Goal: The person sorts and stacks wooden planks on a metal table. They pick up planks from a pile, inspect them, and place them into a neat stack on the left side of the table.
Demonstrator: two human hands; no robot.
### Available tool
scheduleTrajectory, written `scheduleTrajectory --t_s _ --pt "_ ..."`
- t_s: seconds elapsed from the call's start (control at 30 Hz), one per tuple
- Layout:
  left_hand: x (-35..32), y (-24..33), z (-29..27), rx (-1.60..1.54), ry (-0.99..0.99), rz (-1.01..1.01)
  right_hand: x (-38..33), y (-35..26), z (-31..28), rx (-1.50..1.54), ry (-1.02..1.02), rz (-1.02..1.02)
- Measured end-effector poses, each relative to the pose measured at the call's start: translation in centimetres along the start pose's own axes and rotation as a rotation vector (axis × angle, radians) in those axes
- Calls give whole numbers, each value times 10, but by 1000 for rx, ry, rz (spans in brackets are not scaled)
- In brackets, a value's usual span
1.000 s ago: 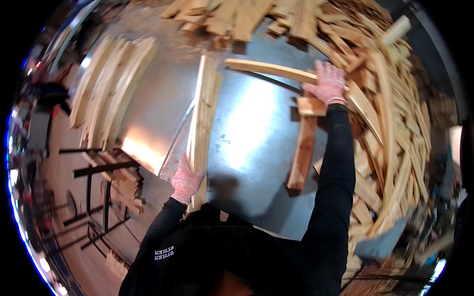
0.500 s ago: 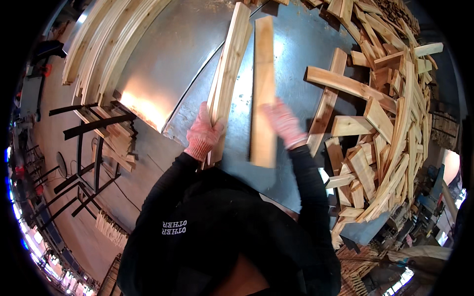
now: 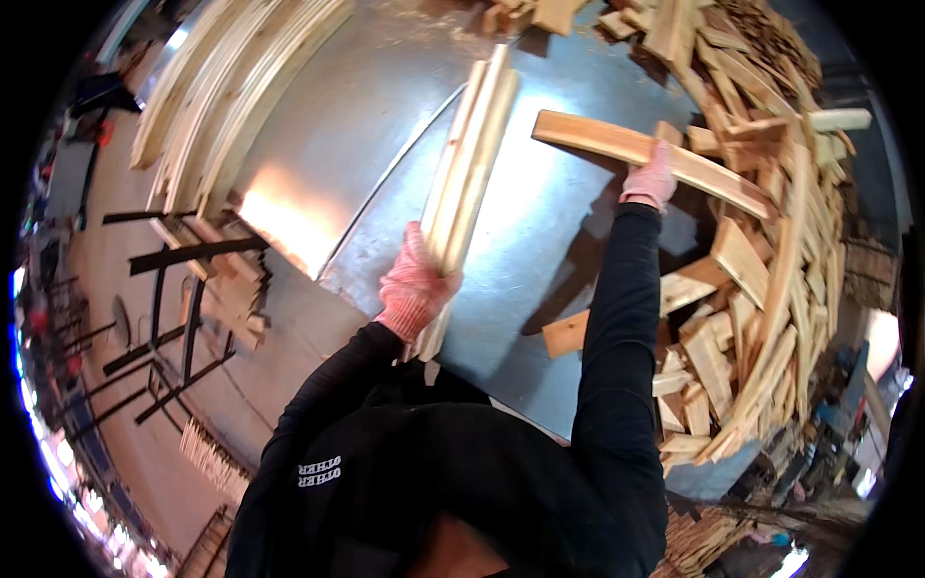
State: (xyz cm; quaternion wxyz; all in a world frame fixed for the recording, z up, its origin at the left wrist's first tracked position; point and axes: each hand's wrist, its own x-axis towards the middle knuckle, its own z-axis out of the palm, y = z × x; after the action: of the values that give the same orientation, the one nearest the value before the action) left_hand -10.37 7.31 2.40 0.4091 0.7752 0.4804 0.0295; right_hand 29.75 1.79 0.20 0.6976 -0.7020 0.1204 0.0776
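In my left hand [image 3: 417,286], gloved in pink, the fingers are wrapped round a bundle of long, narrow wooden boards [image 3: 469,178] that slants away over the metal tabletop. My right hand [image 3: 650,180], in a matching glove, is stretched far out to the right and closed on a wooden board [image 3: 588,138]. That board points left over the metal, and its right end reaches the heap of offcuts. Its shadow falls on the metal below. Near my right forearm the end of another board [image 3: 567,334] shows; the sleeve hides part of it.
A big heap of wood pieces [image 3: 737,260] curves along the right side. Long boards [image 3: 236,77] lie stacked at the far left. A black metal frame [image 3: 183,260] stands left of the metal table [image 3: 385,106]. More short pieces [image 3: 554,14] lie at the far edge.
My right hand has left the board beside the bundle and moved right, onto another board, whose left end now reaches further left. The left hand's bundle looks thicker and sits slightly nearer me.
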Motion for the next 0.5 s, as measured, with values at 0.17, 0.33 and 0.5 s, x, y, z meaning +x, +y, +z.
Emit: scheduleTrajectory --t_s 0.17,0.33,0.5 --pt "7 -36 -33 118 105 69 -116 6 -17 181 -150 20" --pt "7 -76 -55 236 79 219 -224 96 -73 -1116 -508 -240" --pt "-14 -33 -40 464 -77 80 -271 51 -26 -757 -597 -468"
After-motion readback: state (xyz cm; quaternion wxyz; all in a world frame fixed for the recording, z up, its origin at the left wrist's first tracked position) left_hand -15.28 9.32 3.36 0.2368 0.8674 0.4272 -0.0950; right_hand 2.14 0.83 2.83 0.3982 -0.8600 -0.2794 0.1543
